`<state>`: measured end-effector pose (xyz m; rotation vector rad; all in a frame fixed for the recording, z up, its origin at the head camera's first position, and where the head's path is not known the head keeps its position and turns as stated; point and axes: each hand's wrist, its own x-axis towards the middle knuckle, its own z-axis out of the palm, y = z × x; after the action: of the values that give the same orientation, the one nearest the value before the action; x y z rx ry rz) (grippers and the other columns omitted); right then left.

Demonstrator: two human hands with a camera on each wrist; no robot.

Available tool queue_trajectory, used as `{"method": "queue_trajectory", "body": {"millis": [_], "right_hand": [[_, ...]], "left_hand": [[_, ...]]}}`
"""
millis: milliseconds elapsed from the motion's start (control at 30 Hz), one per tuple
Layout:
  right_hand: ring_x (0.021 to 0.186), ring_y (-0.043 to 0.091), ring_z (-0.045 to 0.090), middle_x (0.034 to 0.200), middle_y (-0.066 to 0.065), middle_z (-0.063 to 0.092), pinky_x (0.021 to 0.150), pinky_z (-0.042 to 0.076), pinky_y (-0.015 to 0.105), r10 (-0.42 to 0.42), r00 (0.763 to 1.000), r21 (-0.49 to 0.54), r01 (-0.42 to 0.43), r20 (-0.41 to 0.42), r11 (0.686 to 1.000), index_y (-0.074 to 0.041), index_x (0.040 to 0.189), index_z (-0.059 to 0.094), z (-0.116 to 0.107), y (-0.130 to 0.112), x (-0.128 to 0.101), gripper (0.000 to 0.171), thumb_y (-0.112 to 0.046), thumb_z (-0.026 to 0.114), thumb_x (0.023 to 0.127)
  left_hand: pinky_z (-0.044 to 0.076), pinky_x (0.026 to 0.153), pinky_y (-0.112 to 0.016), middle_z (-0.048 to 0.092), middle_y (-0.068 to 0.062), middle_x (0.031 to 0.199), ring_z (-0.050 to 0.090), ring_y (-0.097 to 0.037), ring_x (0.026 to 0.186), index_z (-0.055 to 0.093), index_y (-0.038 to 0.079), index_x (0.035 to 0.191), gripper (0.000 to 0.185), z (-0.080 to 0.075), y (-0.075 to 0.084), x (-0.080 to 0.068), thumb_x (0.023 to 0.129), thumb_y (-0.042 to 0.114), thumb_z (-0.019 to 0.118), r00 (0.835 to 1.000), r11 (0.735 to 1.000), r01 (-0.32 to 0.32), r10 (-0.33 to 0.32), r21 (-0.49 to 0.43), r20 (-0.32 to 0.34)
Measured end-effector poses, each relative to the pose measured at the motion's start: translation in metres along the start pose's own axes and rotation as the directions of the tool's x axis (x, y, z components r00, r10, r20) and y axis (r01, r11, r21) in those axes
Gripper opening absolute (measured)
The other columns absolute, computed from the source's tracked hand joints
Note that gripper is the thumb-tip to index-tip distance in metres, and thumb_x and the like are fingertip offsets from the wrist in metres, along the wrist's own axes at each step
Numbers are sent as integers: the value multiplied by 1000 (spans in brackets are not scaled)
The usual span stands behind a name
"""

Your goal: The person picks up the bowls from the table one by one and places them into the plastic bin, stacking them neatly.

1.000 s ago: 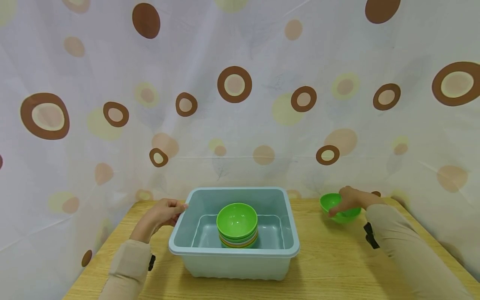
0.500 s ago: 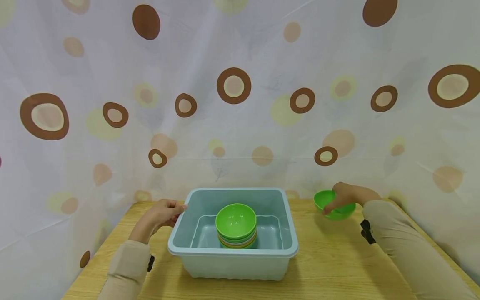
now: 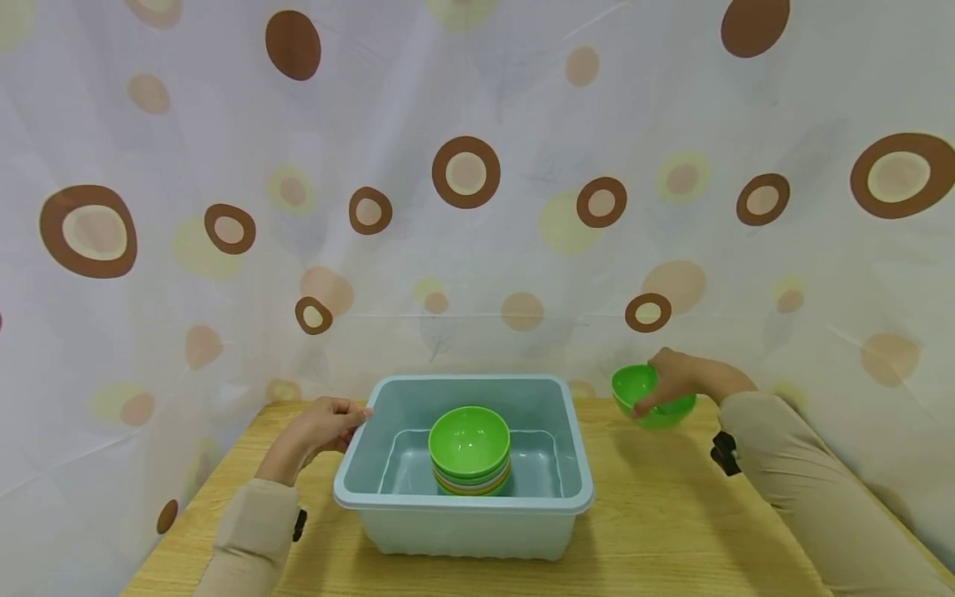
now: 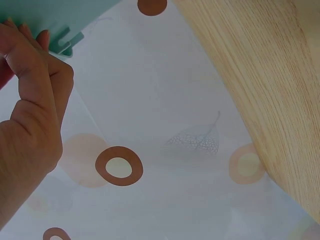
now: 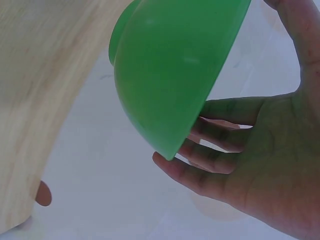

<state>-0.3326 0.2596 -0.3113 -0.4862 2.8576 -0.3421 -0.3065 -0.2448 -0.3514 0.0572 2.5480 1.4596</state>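
A pale blue plastic basin (image 3: 462,526) stands on the table, and a stack of bowls (image 3: 470,444) sits inside it with a green one on top. My left hand (image 3: 326,427) pinches the basin's left rim between thumb and fingers; the left wrist view shows that hand (image 4: 37,95) at the basin's wall (image 4: 75,12). Off to the right, my right hand (image 3: 675,381) grips a single green bowl (image 3: 632,385) by its rim, held above the table. In the right wrist view the bowl (image 5: 170,65) is tilted, and the right hand's fingers (image 5: 215,157) reach over its rim.
The wooden table (image 3: 649,522) runs back to a white curtain (image 3: 522,249) printed with brown and yellow circles. The basin's right rim (image 3: 578,448) lies between the stack and the held bowl.
My right hand has raised the green bowl off the table and carried it a little to the left. The left hand and the basin have stayed in place.
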Motion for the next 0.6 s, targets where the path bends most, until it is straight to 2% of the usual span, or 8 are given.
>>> {"method": "queue_trajectory", "body": {"millis": [100, 200, 367, 600], "right_hand": [[87, 32, 54, 102, 24, 51, 74, 51, 44, 3, 1000, -38, -4, -25, 999, 19, 114, 51, -5, -5, -1, 82, -46, 78, 71], [96, 39, 53, 112, 31, 49, 80, 50, 50, 0, 999, -65, -3, -48, 998, 21, 124, 44, -10, -11, 0, 95, -49, 78, 70], [110, 50, 49, 124, 38, 45, 88, 45, 58, -28, 997, -98, 21, -77, 995, 21, 130, 40, -17, -22, 1, 101, -51, 78, 70], [124, 59, 34, 135, 44, 33, 96, 36, 64, -71, 990, -126, 55, -122, 991, 22, 133, 35, -24, -35, -1, 105, -50, 79, 71]], "left_hand": [[55, 64, -29, 57, -6, 77, 56, -16, 65, 60, 2, 85, 24, 0, 0, 0, 98, 22, 58, 1000, 1000, -3, 3, 1, -1], [55, 64, -29, 57, -6, 76, 56, -16, 65, 60, 2, 84, 24, 0, 0, 0, 98, 22, 57, 1000, 1000, -5, 5, -5, 0], [55, 65, -29, 57, -7, 77, 56, -17, 66, 60, 2, 85, 24, 0, -1, 0, 98, 22, 57, 1000, 1000, -1, 1, 1, 0], [55, 67, -30, 58, -8, 79, 56, -18, 68, 60, 1, 87, 23, 0, 0, -1, 98, 21, 57, 1000, 1000, 2, -2, 23, -6]]}}
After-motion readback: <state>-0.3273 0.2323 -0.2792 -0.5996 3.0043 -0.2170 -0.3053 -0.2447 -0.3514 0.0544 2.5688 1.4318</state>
